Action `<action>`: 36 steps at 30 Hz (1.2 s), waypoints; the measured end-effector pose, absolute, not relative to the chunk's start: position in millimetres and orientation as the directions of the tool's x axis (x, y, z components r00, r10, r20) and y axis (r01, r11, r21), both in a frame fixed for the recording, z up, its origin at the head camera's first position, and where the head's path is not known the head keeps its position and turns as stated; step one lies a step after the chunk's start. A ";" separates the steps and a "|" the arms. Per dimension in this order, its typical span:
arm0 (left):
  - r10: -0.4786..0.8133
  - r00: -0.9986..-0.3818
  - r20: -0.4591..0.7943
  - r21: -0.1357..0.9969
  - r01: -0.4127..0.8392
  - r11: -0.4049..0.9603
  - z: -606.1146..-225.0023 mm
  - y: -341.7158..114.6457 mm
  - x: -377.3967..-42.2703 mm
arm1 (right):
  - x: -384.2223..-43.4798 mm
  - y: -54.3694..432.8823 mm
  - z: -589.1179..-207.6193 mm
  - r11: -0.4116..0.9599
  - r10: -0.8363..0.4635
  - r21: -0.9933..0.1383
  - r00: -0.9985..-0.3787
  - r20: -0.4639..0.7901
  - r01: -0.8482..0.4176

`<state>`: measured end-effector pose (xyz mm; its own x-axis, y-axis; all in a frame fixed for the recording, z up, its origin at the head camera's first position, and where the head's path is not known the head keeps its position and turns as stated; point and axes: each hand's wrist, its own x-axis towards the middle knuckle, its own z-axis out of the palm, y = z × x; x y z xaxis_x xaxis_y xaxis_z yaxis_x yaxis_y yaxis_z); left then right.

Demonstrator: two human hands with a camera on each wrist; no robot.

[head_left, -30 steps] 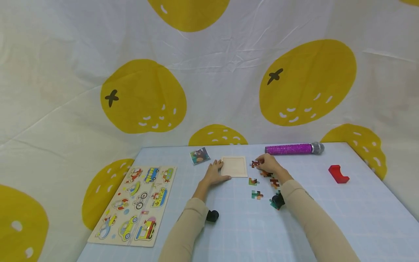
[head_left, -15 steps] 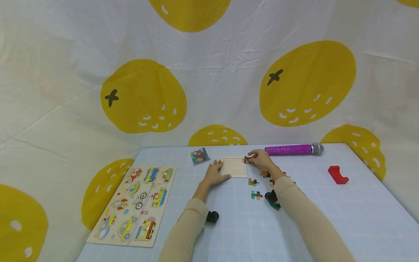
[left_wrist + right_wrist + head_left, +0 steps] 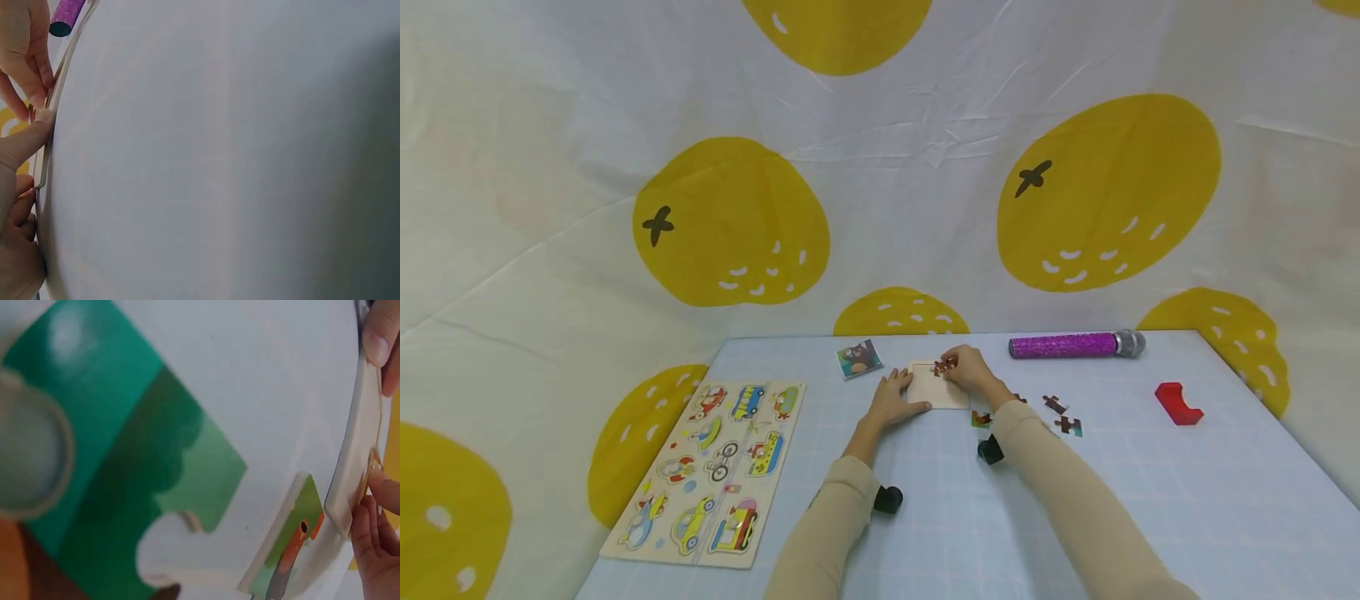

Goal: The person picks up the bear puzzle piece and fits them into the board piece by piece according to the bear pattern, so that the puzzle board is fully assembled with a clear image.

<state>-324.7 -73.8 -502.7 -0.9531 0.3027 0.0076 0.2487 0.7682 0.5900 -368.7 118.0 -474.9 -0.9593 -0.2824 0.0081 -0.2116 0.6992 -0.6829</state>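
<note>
A pale square puzzle tray (image 3: 925, 394) lies near the back of the table. My left hand (image 3: 891, 402) rests at its left side with fingers spread; in the left wrist view the thumb (image 3: 28, 142) presses at the tray's edge. Over the tray's upper right part, my right hand (image 3: 972, 371) pinches a brown jigsaw piece (image 3: 942, 367) between thumb and fingers. More loose pieces lie to the right, among them a brown and teal jigsaw piece (image 3: 1068, 426). The right wrist view shows a green jigsaw piece (image 3: 125, 431) up close, partly covered by a blurred round object.
A small bear picture card (image 3: 859, 358) lies left of the tray. Further left is a wooden vehicle puzzle board (image 3: 700, 475). A purple microphone (image 3: 1067, 345) lies at the back right, with a red curved block (image 3: 1177, 403) at the right. A lemon-print cloth (image 3: 917, 208) hangs behind.
My right hand has moved left with the brown jigsaw piece, from beside the tray to over it. The left hand has stayed at the tray's left side.
</note>
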 end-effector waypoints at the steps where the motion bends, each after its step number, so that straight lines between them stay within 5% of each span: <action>1: 0.302 -0.953 0.008 0.588 0.249 0.770 -503.0 -74.1 -324.8 | -368.3 116.2 -475.6 0.711 -0.283 -0.670 -0.959 0.006 -0.214; 22: 0.304 -0.953 0.015 0.623 0.247 0.742 -503.0 -76.5 -322.9 | -380.1 105.0 -498.7 0.761 -0.346 -0.570 -0.937 0.050 -0.311; 27: 0.304 -0.952 0.027 0.617 0.255 0.745 -501.7 -75.1 -323.8 | -369.1 104.2 -483.8 0.753 -0.296 -0.620 -0.955 -0.020 -0.220; 36: 0.298 -0.954 0.028 0.611 0.252 0.750 -502.9 -75.0 -323.8 | -351.5 155.6 -468.3 0.657 -0.315 -0.704 -0.947 0.067 -0.269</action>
